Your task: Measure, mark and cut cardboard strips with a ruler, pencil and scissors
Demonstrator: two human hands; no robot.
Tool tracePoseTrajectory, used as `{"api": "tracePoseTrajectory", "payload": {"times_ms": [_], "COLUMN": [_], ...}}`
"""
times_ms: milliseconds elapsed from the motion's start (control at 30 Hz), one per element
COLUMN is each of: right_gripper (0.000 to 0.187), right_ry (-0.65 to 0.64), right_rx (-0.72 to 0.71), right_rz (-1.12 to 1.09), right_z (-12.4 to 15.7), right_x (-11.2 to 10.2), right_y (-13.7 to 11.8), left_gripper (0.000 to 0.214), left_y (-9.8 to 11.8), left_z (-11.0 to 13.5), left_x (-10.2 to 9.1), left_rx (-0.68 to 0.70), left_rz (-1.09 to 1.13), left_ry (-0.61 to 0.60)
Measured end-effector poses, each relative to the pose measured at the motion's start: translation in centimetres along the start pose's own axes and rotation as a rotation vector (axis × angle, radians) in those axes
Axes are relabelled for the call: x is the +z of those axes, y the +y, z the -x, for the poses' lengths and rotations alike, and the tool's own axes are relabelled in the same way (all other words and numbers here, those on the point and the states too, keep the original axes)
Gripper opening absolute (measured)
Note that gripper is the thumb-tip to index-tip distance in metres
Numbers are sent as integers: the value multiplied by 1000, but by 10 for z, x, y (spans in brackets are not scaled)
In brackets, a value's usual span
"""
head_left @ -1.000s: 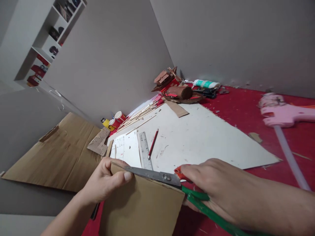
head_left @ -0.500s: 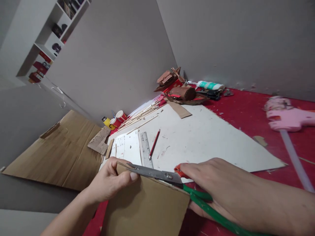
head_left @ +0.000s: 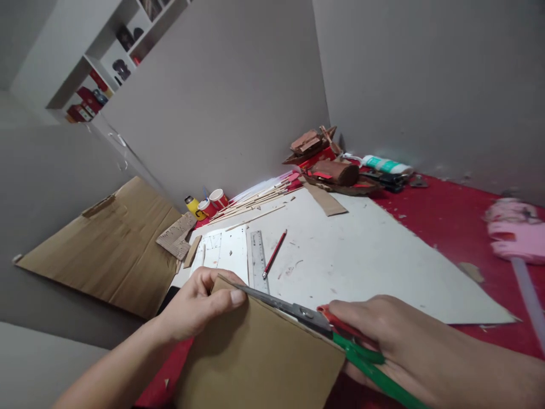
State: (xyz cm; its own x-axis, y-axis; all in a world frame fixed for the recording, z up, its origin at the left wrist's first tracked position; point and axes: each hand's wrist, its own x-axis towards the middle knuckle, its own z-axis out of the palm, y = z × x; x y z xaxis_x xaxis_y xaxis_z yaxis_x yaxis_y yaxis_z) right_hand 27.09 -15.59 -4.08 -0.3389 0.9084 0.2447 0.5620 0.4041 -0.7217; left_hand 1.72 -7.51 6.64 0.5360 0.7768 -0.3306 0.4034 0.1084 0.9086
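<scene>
My left hand pinches the upper left corner of a brown cardboard piece, thumb on the near face. In my right hand are scissors with one red and one green handle; my fingers are wrapped round them. Their blades lie along the top edge of the cardboard, tips close to my left thumb. The blades look nearly closed. Most of the right fingers are hidden behind the handles and the cardboard.
A white board lies on the red tabletop, bearing a ruler and a red pencil. Thin sticks and cups stand behind. A pink glue gun is at right, a large cardboard sheet at left.
The scissor blades have closed further along the cardboard's top edge. The camera view has shifted and tilted, so the background sits further right. Both hands keep their holds.
</scene>
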Motion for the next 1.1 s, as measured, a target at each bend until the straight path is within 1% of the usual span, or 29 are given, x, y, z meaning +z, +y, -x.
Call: {"api": "tracePoseTrajectory", "payload": {"times_ms": [67,100,200,367,467,567,733,867,1100], "right_gripper": [7,7,6,2,5,2,7,10,14], "right_ry": [-111,-140,-125,-100,-68,-48,-47,-63,-53], "right_rx": [13,19,12,-58,-76,-86,-109,-80,-112], "right_rz": [7,24,96,103,138,173,158,165,101], "right_z": [-2,-3,-5,-4,-4,-3,-3,-3,-3], "right_x": [-2,-2,-2,3,5,6,3,3,4], "right_y": [0,0,0,5,8,7,2,2,7], "left_gripper": [44,45,47,48,50,51,49,48,46], "left_y": [-6,-9,-16,-17,-17,-17,-14,-12,-13], "left_z": [5,8,13,13,11,11,12,11,11], "left_x": [-2,-3,-2,2,3,5,11,13,12], "left_rx": [3,13,45,115,117,117,152,173,155], "left_rz": [44,47,24,-21,-36,-52,-70,-101,-118], "left_ry": [18,26,34,26,22,22,-5,0,0]}}
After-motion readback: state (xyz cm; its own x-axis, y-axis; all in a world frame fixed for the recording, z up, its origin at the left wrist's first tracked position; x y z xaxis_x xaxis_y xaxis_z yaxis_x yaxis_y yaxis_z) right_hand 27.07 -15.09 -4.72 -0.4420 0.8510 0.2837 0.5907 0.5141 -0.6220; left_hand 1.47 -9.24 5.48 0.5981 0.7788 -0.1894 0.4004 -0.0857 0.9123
